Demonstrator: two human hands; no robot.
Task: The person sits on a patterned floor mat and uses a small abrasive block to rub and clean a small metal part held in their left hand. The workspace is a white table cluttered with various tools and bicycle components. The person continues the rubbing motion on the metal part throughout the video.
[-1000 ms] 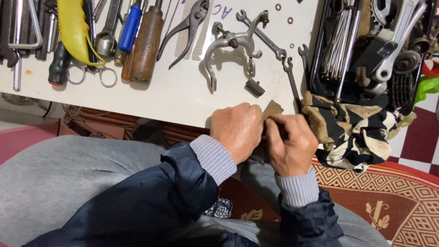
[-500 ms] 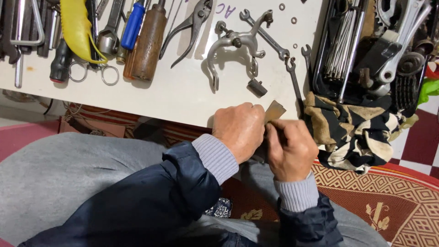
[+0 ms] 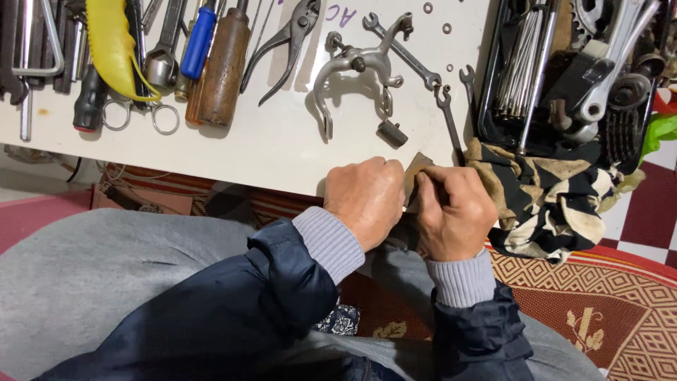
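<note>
My left hand point(image 3: 364, 197) and my right hand point(image 3: 455, 212) are closed close together at the front edge of a white board point(image 3: 275, 141). Between them they pinch a small brown piece of sandpaper point(image 3: 415, 168); whatever lies under it is hidden by the fingers. Just beyond the hands on the board lie a metal bicycle brake caliper point(image 3: 356, 70), a small dark brake pad point(image 3: 392, 132) and a thin open-ended spanner point(image 3: 449, 116).
Along the board's far left lie a wooden-handled tool point(image 3: 220, 67), a blue-handled screwdriver point(image 3: 197, 42), pliers point(image 3: 285, 42), scissors point(image 3: 134, 116) and a yellow lever point(image 3: 113, 42). A black tray of spokes and parts point(image 3: 557, 70) sits right, with a patterned rag point(image 3: 550, 201) below. Patterned carpet point(image 3: 606, 303) lies underneath.
The hands have stayed pressed together at the board's edge, with only small shifts of the fingers on the sandpaper. The view has drifted slightly.
</note>
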